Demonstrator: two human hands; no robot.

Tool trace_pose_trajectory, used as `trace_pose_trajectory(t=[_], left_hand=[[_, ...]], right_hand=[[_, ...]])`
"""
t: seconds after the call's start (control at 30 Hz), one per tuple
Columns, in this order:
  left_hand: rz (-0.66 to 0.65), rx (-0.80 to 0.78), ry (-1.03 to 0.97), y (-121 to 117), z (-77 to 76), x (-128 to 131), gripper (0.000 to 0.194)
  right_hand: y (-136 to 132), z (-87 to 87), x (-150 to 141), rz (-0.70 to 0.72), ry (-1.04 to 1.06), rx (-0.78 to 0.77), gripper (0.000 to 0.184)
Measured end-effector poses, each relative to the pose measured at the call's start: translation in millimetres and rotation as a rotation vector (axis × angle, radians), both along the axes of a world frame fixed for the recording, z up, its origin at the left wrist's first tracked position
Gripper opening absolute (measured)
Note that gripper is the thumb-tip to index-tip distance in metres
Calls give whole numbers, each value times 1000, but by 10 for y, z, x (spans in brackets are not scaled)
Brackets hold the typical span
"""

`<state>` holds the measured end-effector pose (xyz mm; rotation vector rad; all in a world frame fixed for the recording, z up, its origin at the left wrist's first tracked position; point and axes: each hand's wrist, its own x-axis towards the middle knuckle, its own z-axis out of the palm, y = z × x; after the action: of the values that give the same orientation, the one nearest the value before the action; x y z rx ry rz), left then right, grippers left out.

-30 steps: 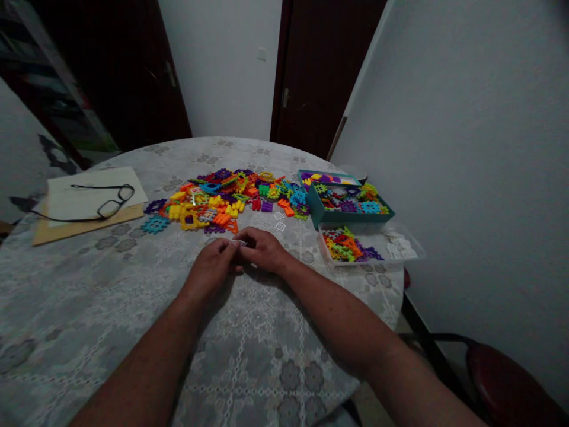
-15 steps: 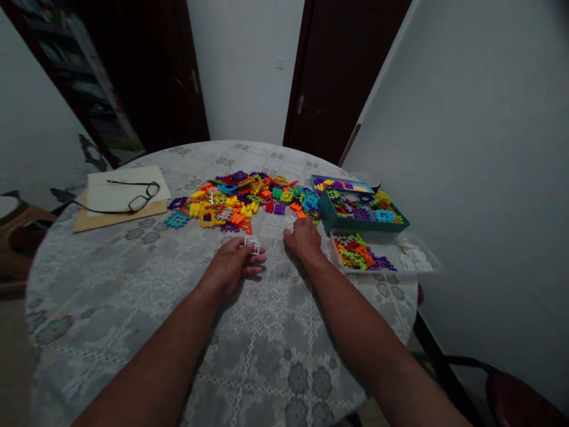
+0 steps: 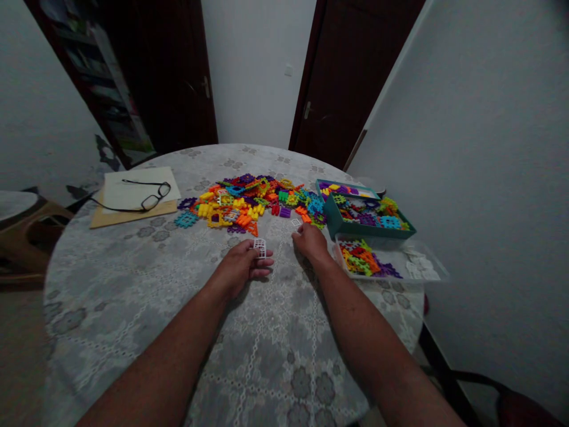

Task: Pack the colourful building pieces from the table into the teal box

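Well, left of the green box (image 3: 368,227), the left hand (image 3: 244,264) pinches a white lattice piece (image 3: 260,248); the right hand (image 3: 309,241), its grip unclear, is nearer that box on the patterned bench (image 3: 262,332).

- Left grip (image 3: 237,268): a bare human hand, fingers and thumb uncovered.
- Right grip (image 3: 312,242): likewise a bare hand, uncovered through the wrist.
- Left forearm (image 3: 171,344): bare, smooth in outline, broadening toward the elbow.
- Right forearm (image 3: 364,317): also bare, tapering to the wrist; finer skin detail is blurred.
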<state>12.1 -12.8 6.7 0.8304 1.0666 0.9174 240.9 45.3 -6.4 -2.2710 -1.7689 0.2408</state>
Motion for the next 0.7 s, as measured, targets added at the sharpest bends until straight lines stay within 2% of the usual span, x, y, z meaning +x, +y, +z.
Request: trace_pose_trajectory(t=[0.2,0.7], left_hand=[[4,-9,-4,5,22,3,13],[7,0,1,26,-35,-15,17]], right_hand=[[-23,43,1,46,-40,-33,30],[-127,119,-46,84,-125,-67,47]])
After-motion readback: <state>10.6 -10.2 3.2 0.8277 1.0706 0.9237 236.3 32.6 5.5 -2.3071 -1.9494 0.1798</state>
